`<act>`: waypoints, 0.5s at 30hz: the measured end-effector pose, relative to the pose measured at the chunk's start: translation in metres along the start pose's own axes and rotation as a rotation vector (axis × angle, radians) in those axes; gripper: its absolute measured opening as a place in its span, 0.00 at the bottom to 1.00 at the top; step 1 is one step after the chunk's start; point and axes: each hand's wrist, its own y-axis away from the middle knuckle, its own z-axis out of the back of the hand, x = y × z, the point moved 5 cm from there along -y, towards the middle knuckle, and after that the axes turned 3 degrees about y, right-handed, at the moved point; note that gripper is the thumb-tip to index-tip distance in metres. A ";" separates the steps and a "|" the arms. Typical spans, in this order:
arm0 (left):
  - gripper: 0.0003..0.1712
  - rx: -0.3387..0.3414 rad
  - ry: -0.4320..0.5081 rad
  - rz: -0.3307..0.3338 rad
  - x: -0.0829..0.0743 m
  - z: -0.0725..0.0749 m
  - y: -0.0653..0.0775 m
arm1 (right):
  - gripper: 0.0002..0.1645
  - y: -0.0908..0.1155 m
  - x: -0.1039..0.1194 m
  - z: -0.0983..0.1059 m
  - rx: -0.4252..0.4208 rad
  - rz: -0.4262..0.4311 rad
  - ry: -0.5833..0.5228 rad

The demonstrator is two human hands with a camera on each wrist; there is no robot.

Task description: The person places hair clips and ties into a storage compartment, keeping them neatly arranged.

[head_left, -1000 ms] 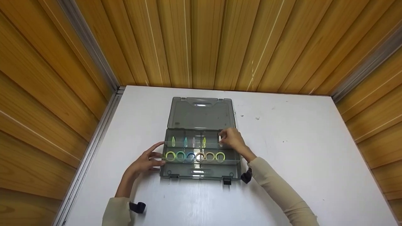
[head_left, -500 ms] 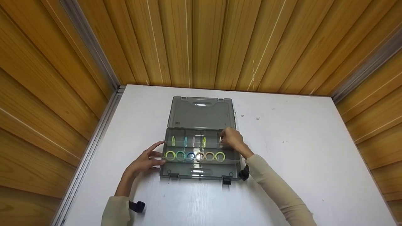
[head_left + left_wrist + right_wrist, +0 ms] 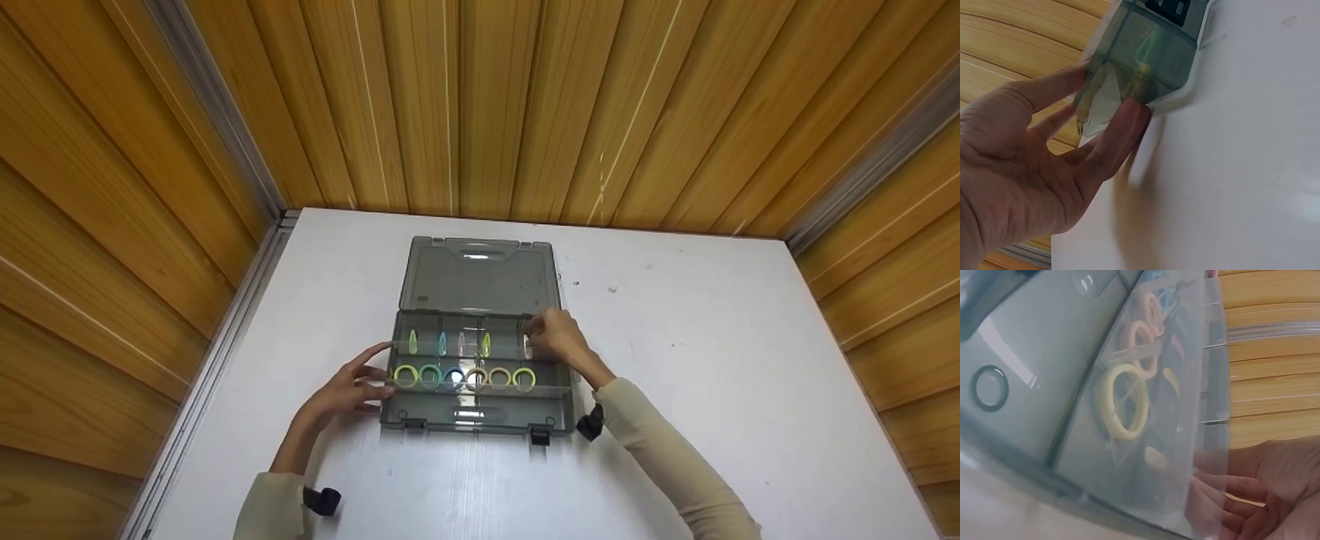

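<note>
A grey translucent case (image 3: 480,411) lies on the white table, its lid (image 3: 480,277) folded back. Along its rear clear divider stands a row of snap hair clips, among them a green one (image 3: 413,342) and a yellow one (image 3: 487,345). Coloured hair ties (image 3: 500,377) hang in a row on the front divider. At the right end of the clip row, my right hand (image 3: 559,337) pinches a white hair clip (image 3: 527,346); its fingertips are partly hidden behind the divider in the right wrist view. Spread fingers of my left hand (image 3: 343,390) touch the case's left side.
Two black latches, one of them the right latch (image 3: 539,436), sit on the case's front edge. Wood-look panels (image 3: 487,105) rise behind the table (image 3: 697,337) and at both sides. Black camera mounts, such as the left one (image 3: 322,501), stick out from the wrists.
My right hand stays at the white hair clip with only slight shifts. My left hand keeps its place on the case. The head view has tilted a little.
</note>
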 end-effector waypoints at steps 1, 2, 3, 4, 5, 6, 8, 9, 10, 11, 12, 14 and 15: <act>0.50 0.004 -0.006 -0.009 -0.001 -0.001 0.000 | 0.13 0.003 0.000 0.004 -0.007 0.006 -0.013; 0.50 0.007 -0.010 -0.017 -0.002 -0.003 0.000 | 0.14 0.005 0.000 0.007 -0.015 0.011 -0.026; 0.50 0.012 -0.016 -0.027 -0.004 -0.003 0.001 | 0.14 0.007 0.000 0.012 -0.026 0.015 -0.036; 0.49 0.017 -0.031 -0.037 -0.005 -0.004 0.002 | 0.15 0.009 0.000 0.017 -0.034 0.017 -0.047; 0.48 0.023 -0.049 -0.050 -0.007 -0.004 0.003 | 0.16 0.011 -0.001 0.021 -0.039 0.016 -0.062; 0.48 0.030 -0.070 -0.062 -0.009 -0.003 0.004 | 0.16 0.011 0.000 0.026 -0.048 0.022 -0.068; 0.46 0.051 -0.114 -0.079 -0.014 0.001 0.008 | 0.16 0.011 0.000 0.037 -0.065 0.031 -0.064; 0.45 0.060 -0.134 -0.088 -0.017 0.003 0.010 | 0.16 0.011 0.000 0.043 -0.074 0.033 -0.056; 0.44 0.070 -0.151 -0.094 -0.019 0.006 0.012 | 0.16 0.010 -0.001 0.048 -0.081 0.030 -0.045; 0.43 0.078 -0.165 -0.100 -0.022 0.010 0.014 | 0.16 0.010 -0.002 0.054 -0.086 0.024 -0.034; 0.42 0.087 -0.178 -0.103 -0.024 0.013 0.016 | 0.16 0.009 -0.003 0.061 -0.089 0.021 -0.017; 0.40 0.101 -0.206 -0.118 -0.026 0.021 0.020 | 0.17 0.009 -0.008 0.073 -0.094 0.007 0.014; 0.39 0.104 -0.226 -0.127 -0.027 0.024 0.021 | 0.17 0.009 -0.011 0.079 -0.094 0.001 0.030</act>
